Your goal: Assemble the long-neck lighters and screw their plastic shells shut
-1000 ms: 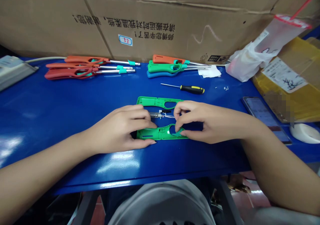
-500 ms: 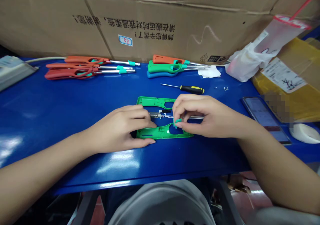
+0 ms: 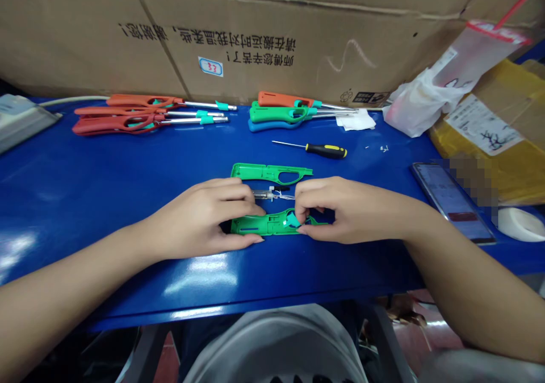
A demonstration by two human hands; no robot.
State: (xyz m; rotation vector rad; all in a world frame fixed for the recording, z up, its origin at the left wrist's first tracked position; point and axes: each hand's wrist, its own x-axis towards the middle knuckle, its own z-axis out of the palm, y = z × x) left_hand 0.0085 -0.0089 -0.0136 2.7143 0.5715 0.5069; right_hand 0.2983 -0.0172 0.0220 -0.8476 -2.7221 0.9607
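Observation:
A green lighter shell half [image 3: 268, 224] lies flat on the blue table [image 3: 128, 201]. My left hand [image 3: 204, 221] grips its left end, fingers curled over it. My right hand [image 3: 336, 210] pinches a small teal trigger piece [image 3: 292, 219] down into the shell's finger hole. The other green shell half [image 3: 272, 173] lies just behind. Between the two halves sits the lighter's metal inner tube with wires [image 3: 272, 194], partly hidden by my fingers.
A black-and-yellow screwdriver [image 3: 323, 150] lies behind the shells. Finished red lighters [image 3: 128, 116] and a green, orange and blue stack [image 3: 285, 113] sit at the back. A phone [image 3: 451, 201] and tape roll [image 3: 522, 224] lie right. Cardboard boxes [image 3: 255, 37] wall the rear.
My right hand lifted the teal trigger piece above the near shell, then lowered it into the finger hole. The left hand stayed put.

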